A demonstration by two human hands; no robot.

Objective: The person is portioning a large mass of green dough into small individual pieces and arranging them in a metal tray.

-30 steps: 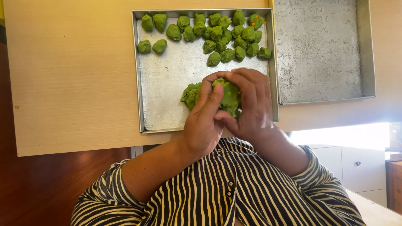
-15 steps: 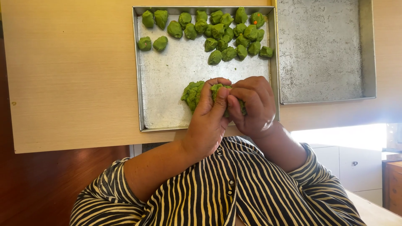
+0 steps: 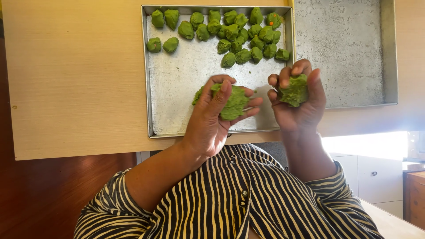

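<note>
My left hand [image 3: 207, 129] is closed around a big lump of green dough [image 3: 234, 104], holding it above the near half of a metal tray [image 3: 177, 88]. My right hand [image 3: 302, 116] is a little to the right of it, at the tray's right edge. Its fingers are curled round a smaller green piece [image 3: 294, 90]. The two hands are apart. Several small green dough balls [image 3: 234, 33] lie in loose rows along the tray's far edge; one at the far right shows an orange speck.
A second metal tray [image 3: 345, 53] with nothing in it lies right beside the first, to its right. Both rest on a light wooden tabletop [image 3: 75, 79]. My striped shirt [image 3: 230, 199] fills the bottom of the view; white cabinets [image 3: 367, 168] stand at lower right.
Both hands were pressed together around one lump of dough. They have now drawn apart: the right hand moved right and up with a smaller piece, and the left keeps the big lump.
</note>
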